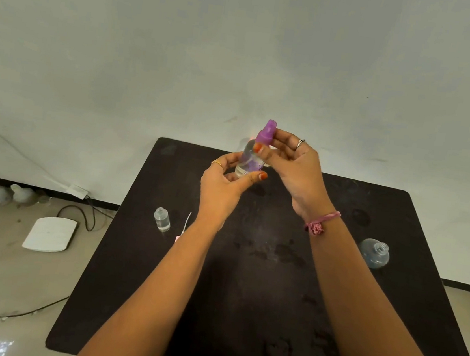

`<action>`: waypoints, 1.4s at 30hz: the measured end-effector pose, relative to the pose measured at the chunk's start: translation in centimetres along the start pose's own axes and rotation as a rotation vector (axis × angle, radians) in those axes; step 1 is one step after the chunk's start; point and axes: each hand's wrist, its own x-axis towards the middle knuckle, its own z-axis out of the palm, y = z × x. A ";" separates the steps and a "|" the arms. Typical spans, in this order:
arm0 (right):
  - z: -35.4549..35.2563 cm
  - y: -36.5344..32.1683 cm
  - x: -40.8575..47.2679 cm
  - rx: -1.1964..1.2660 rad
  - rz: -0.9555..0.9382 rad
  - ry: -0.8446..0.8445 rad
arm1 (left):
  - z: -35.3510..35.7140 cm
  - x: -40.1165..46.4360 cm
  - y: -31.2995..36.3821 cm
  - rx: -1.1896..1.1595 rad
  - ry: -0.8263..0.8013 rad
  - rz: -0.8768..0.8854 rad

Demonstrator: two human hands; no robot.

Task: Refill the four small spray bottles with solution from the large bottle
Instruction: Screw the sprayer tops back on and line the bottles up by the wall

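Two bare forearms are reaching out over the dark tabletop (242,297), whose near part is showing wet blotches and droplets; a pink thread bracelet (318,224) is sitting on the right wrist; out to the right, near the tabletop's edge, a rounded clear bottle (375,253) with an open neck is lying tilted; on the left side a small clear bottle (162,219) is standing upright with no cap, and just beside it a thin white dip tube with a pink end (183,226) is lying on the surface; farther out, raised above the tabletop's far part, the left hand (223,188) is curling its fingers and thumb round the lower body of a small clear spray bottle (249,157), holding it tilted; the right hand (294,167) is pinching the bottle's purple spray cap (266,133) between thumb and fingertips, the cap sitting on the neck; on the floor to the left a white flat device (50,233) is lying among dark cables; beyond it all a pale wall is standing.
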 end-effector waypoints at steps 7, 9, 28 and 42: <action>1.0 3.5 1.0 -0.082 0.117 0.021 | 0.2 1.6 -1.1 -0.072 0.048 -0.043; 1.5 4.2 1.7 -0.093 0.118 0.049 | 0.3 2.4 -1.8 -0.087 0.060 -0.065; 6.5 18.0 15.5 -0.369 0.205 0.348 | -3.8 14.2 -9.9 0.147 0.009 -0.262; 7.1 23.8 21.9 -0.324 0.406 0.524 | -4.8 17.0 -13.4 0.098 0.166 -0.283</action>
